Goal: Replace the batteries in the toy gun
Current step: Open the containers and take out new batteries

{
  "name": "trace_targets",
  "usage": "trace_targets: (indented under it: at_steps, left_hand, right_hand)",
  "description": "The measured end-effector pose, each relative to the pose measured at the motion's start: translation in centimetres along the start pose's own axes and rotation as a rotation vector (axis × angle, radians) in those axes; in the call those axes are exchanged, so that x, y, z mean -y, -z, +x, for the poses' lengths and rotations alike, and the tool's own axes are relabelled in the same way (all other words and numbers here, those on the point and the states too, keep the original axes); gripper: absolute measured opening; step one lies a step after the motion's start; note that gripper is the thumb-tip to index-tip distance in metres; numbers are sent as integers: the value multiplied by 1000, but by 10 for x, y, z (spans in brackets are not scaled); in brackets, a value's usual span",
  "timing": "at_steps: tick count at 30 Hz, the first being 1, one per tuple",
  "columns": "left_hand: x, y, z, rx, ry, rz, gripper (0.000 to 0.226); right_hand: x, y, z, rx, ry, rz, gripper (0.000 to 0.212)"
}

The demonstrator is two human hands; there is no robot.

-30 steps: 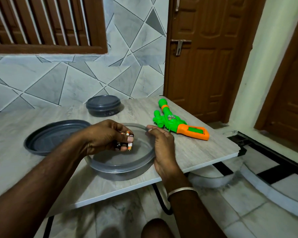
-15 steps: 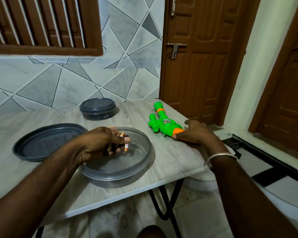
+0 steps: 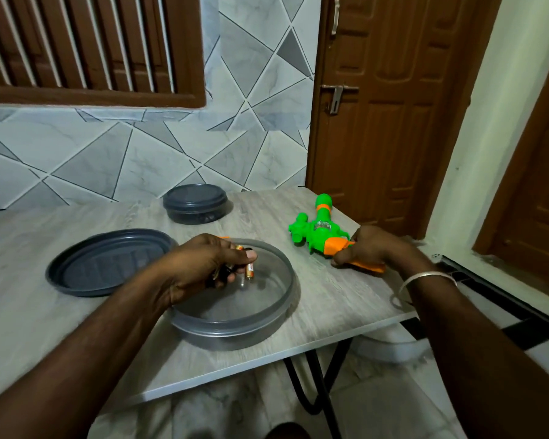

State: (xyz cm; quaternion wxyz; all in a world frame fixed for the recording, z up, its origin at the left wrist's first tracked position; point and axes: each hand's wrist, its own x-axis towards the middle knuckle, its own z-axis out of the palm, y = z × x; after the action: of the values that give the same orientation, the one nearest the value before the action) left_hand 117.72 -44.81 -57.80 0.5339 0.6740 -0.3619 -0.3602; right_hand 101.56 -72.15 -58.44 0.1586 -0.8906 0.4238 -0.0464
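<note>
One toy gun (image 3: pixel 320 233), green with orange parts, is lying on the grey surface (image 3: pixel 330 312) near its right edge. Two round grey containers are sitting on the same surface: a small closed one (image 3: pixel 195 204) at the back and a wide open one (image 3: pixel 229 339) at the front. A single loose lid (image 3: pixel 102 267) is resting to the left of the open one.

The left hand (image 3: pixel 197 267) is hovering over the open container with its fingers curled around a small bunch of batteries (image 3: pixel 250 270); how many there are cannot be told, though at least two ends are showing. The right hand (image 3: pixel 377 248), with one metal bangle (image 3: pixel 425 278) on its wrist, is gripping the gun's orange handle, well apart from the left hand.

One battery is showing an orange and gold wrapper, but its print is too small to read.
</note>
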Motion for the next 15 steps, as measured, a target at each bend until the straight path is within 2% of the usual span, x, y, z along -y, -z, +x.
trace_targets:
  at_steps: [3, 8, 13, 15]
  left_hand:
    - [-1, -4, -1, -6, -47, -46, 19]
    - [-4, -16, 6, -51, -139, -218, 14]
    - [-15, -34, 14, -49, -189, -345, 7]
    - [-18, -38, 14, -38, -196, -382, 4]
  right_hand:
    - [9, -6, -14, -130, 4, 78, 50]
    - [34, -18, -47, -354, 108, 128, 50]
    - [62, -22, -69, -567, 233, 142, 66]
    - [67, -21, -74, -624, 292, 168, 66]
